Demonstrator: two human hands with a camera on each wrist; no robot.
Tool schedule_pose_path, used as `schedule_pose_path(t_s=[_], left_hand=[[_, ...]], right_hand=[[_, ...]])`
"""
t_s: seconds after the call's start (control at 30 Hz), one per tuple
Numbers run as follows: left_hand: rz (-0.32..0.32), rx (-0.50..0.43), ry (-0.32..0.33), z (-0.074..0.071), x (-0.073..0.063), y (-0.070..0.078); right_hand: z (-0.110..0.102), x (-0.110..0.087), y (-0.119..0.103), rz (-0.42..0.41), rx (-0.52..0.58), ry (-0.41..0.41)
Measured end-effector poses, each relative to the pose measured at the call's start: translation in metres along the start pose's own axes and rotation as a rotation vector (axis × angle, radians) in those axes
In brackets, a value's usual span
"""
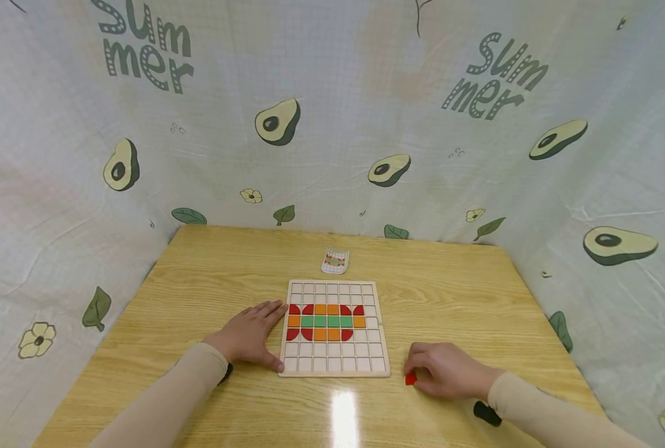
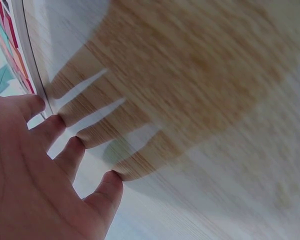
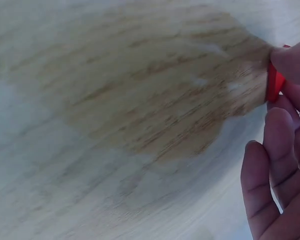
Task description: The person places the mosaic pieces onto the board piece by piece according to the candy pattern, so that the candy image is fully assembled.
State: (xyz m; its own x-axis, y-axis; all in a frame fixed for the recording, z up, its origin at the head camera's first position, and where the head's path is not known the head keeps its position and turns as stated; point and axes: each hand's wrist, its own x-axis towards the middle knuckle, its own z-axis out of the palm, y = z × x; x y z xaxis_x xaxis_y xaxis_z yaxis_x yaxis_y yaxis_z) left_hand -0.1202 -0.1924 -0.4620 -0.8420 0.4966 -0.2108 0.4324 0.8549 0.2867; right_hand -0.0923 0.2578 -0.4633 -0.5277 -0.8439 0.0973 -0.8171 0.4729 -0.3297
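Observation:
A square light-wood grid board [image 1: 332, 367] lies on the table, with red, orange and green tiles [image 1: 327, 322] filling part of its upper and middle rows. My left hand [image 1: 252, 334] rests at the board's left edge, fingers spread, thumb at the lower left corner. In the left wrist view, its fingertips [image 2: 115, 177] touch the tabletop beside the board. My right hand [image 1: 447, 370] is to the right of the board's lower corner and pinches a small red tile [image 1: 410, 378] between thumb and fingers. The right wrist view shows this red tile [image 3: 275, 80] close over the wood.
Behind the board lies a small card [image 1: 335, 261] printed with a coloured grid pattern. The wooden table [image 1: 450, 280] is bordered at the back and both sides by a white cloth [image 1: 332, 124] with avocado and leaf prints.

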Motion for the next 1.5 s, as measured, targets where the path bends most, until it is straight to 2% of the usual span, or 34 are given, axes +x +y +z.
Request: schedule_pose_path(t_s=[0.47,0.87,1.17,1.4,1.5], left_hand=[[0.006,0.009,0.007,0.002,0.002,-0.003],[0.0,0.011,0.0,-0.002,0.002,-0.001],[-0.009,0.008,-0.008,-0.004,0.001,0.002],[-0.009,0.011,-0.011,-0.003,0.001,0.002],[-0.008,0.019,-0.011,-0.003,0.0,0.002]], right_hand=[[0.001,0.012,0.016,0.175,-0.103,0.043],[-0.002,0.018,0.023,0.238,-0.118,0.054],[0.001,0.017,0.026,0.269,-0.135,0.055],[-0.005,0.017,0.026,0.2,-0.091,0.021],[-0.005,0.018,0.026,0.208,-0.11,0.017]])
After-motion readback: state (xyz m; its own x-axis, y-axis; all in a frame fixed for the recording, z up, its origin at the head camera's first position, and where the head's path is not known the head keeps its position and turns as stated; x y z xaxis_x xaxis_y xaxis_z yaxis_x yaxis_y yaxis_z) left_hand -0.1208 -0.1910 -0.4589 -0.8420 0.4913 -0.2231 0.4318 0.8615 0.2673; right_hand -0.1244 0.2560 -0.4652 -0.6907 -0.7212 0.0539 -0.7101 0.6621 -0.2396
